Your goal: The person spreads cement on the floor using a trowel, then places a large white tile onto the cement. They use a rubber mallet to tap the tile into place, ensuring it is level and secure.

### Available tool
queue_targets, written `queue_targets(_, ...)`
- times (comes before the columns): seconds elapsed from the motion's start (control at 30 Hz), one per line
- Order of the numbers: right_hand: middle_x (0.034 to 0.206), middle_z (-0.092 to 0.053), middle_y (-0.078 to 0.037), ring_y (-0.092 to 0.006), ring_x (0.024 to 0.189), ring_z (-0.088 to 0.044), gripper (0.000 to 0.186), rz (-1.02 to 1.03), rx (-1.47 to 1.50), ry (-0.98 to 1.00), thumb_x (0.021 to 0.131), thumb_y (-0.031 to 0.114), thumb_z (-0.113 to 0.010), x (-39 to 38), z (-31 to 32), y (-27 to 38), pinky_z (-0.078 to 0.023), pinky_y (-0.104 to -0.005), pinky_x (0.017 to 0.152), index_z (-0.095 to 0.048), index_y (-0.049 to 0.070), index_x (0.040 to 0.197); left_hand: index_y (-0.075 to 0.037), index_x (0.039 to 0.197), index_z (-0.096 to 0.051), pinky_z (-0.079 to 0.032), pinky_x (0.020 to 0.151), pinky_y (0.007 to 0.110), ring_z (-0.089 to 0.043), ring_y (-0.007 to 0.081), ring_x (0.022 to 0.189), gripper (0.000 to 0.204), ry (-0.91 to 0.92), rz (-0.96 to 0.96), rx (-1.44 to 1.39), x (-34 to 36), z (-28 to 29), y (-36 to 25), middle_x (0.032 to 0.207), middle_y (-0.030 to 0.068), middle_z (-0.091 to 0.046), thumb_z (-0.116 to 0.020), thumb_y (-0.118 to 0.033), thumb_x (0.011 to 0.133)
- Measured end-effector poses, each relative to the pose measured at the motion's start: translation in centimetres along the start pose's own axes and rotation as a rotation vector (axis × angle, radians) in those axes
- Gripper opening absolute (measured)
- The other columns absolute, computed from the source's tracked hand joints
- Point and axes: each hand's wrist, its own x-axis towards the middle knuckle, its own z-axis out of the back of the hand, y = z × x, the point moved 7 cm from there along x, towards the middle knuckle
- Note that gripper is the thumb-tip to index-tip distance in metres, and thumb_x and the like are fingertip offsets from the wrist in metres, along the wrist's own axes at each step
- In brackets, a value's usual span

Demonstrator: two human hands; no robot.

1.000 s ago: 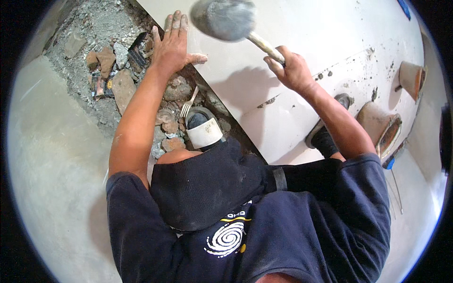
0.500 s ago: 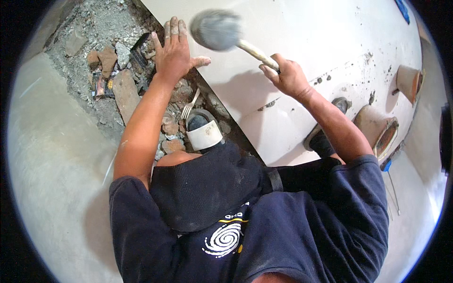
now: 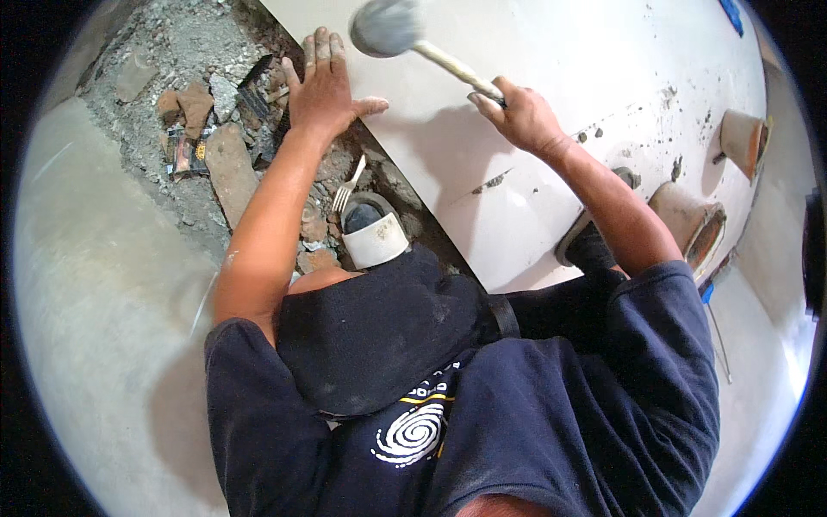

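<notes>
My left hand (image 3: 325, 99) is spread with its palm down along the left edge of a large white tile (image 3: 603, 65), beside a trench of rubble (image 3: 228, 172). My right hand (image 3: 525, 121) grips the pale handle of a mallet. The grey-black mallet head (image 3: 383, 28) hangs over the tile just right of my left fingertips, slightly blurred. Below my left hand, a white fork (image 3: 348, 191) lies next to my foot in a white-strapped sandal (image 3: 375, 243).
Two tilted, mortar-stained containers (image 3: 739, 138) (image 3: 680, 215) stand at the right, beside the pale wall (image 3: 780, 138). A blue object (image 3: 732, 15) lies at the top right. A thin rod (image 3: 724, 353) leans at lower right. Another pale concrete surface (image 3: 95, 293) fills the left side.
The mallet dipped half a second ago and is now raised again, with my right hand a little further left and up. My left hand has shifted slightly rightward.
</notes>
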Motion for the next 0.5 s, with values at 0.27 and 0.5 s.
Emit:
queue_targets(0.27, 0.063, -0.062, -0.018, -0.0365, 0.061, -0.065, 0.05, -0.048, 0.002, -0.02, 0.094, 0.05, -0.054, 2.0, -0.1, 1.2, -0.051, -0.0468, 0.059, -0.059, 0.001, 0.087, -0.001, 0.152, -0.008, -0.008, 0.116, 0.061, -0.004, 0.0317, 0.149, 0.13, 0.074, 0.043, -0.044, -0.1, -0.7, 0.0, 0.16, 0.0192, -0.008, -0.06, -0.081, 0.064)
queue_targets(0.5, 0.067, -0.063, -0.022, -0.0425, 0.067, -0.064, 0.045, 0.084, 0.203, -0.248, 0.093, 0.046, -0.056, 5.1, 1.5, 5.5, -0.051, -0.0491, 0.061, -0.056, 0.002, 0.089, 0.003, 0.151, -0.008, -0.004, 0.114, 0.064, -0.002, 0.0334, 0.149, 0.133, 0.037, 0.009, -0.12, -0.3, -0.1, 0.0, 0.16, 0.0214, -0.006, -0.061, -0.081, 0.062)
